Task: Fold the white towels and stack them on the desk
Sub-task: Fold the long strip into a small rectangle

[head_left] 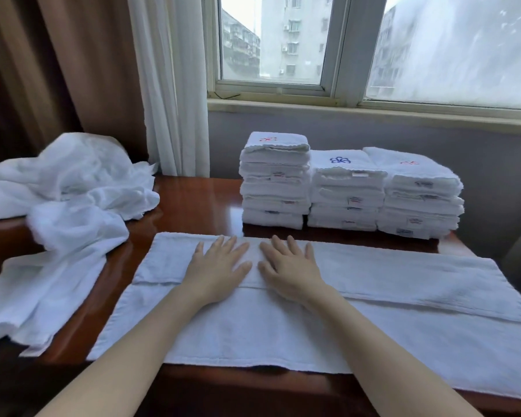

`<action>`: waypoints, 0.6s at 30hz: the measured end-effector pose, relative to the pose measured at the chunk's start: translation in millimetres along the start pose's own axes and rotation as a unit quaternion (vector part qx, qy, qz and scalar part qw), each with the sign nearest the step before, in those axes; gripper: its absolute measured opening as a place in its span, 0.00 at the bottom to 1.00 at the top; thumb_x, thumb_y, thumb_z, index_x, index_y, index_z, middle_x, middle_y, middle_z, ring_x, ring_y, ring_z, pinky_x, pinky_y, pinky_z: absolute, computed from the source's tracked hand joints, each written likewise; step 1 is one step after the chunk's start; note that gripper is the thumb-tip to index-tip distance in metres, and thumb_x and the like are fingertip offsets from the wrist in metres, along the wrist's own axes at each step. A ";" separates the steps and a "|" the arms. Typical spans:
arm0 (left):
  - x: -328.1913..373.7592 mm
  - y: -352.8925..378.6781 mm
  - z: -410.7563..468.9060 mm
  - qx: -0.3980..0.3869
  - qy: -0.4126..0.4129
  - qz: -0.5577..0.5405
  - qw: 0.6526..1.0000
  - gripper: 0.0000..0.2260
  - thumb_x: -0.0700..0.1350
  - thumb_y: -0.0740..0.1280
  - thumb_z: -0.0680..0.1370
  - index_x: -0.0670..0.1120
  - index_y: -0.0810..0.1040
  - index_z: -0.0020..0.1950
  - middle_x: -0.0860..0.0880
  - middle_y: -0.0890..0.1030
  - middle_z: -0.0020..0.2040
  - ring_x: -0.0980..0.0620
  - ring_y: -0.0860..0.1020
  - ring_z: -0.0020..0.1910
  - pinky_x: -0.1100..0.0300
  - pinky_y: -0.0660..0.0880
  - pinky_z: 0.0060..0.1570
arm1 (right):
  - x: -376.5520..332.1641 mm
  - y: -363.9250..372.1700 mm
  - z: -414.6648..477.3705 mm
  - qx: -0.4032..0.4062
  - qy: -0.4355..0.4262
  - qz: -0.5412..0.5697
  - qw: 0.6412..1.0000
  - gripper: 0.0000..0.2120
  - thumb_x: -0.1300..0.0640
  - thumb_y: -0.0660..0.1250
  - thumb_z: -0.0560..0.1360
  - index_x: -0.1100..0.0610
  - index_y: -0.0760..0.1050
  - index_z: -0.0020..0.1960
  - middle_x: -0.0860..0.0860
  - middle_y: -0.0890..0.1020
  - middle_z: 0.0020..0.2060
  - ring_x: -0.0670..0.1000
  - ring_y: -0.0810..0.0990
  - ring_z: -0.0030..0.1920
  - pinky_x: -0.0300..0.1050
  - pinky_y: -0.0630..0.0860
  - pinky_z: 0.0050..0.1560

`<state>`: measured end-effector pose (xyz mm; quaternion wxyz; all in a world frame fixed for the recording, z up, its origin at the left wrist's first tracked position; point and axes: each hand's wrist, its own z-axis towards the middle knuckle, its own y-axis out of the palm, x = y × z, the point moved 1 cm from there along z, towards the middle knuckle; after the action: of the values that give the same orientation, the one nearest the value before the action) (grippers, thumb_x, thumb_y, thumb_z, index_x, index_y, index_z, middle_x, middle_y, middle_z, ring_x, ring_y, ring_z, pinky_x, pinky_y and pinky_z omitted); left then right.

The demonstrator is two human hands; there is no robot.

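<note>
A white towel (373, 326) is pressed flat on the worktop (193, 203).
Head view: the towel is laid along the near edge, its long axis run from 9 to 3 o'clock, with its far strip folded over. The left grip (220, 266) and right grip (289, 266), both released with fingers straight toward 12 o'clock, are rested side by side on that strip. Three folded stacks (343, 191) are seen at 12 o'clock, and a loose heap (66, 188) at 9 o'clock.
</note>
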<state>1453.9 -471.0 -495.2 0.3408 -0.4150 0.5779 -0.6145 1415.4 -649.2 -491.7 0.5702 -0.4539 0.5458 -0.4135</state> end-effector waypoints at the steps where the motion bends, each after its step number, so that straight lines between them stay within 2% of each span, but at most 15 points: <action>1: -2.9 0.6 0.9 -0.002 -0.003 0.002 1.000 0.26 0.64 0.46 0.82 0.61 0.48 0.80 0.55 0.45 0.81 0.53 0.43 0.80 0.40 0.40 0.75 | 2.7 0.4 0.5 -0.006 0.011 -0.006 1.000 0.28 0.40 0.47 0.81 0.43 0.51 0.79 0.48 0.48 0.80 0.56 0.42 0.79 0.64 0.37 0.75; 5: -11.8 2.9 2.2 0.004 -0.006 -0.002 1.000 0.30 0.69 0.45 0.78 0.64 0.48 0.79 0.57 0.45 0.81 0.54 0.42 0.80 0.38 0.40 0.75 | 8.1 -1.6 -2.0 -0.003 0.023 -0.022 0.999 0.31 0.34 0.47 0.79 0.41 0.49 0.79 0.48 0.47 0.80 0.57 0.41 0.79 0.64 0.37 0.75; 10: -14.9 7.0 -9.8 0.016 0.013 -0.019 1.000 0.28 0.67 0.47 0.80 0.63 0.51 0.79 0.56 0.46 0.81 0.56 0.42 0.79 0.42 0.39 0.76 | 8.6 1.3 -17.7 0.028 0.000 -0.017 0.999 0.29 0.35 0.48 0.80 0.42 0.54 0.79 0.48 0.51 0.80 0.55 0.44 0.80 0.61 0.40 0.76; 18: -19.5 -0.9 -67.3 0.000 0.055 -0.035 0.998 0.26 0.62 0.48 0.82 0.61 0.50 0.80 0.55 0.45 0.81 0.57 0.41 0.79 0.53 0.38 0.76 | 1.0 1.2 -52.0 -0.001 -0.033 -0.024 0.999 0.26 0.41 0.46 0.82 0.43 0.51 0.79 0.47 0.50 0.80 0.54 0.44 0.79 0.60 0.40 0.76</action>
<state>1401.4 -424.6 -495.7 0.2868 -0.4005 0.5811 -0.6477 1363.6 -653.3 -492.7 0.5775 -0.4807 0.5158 -0.4116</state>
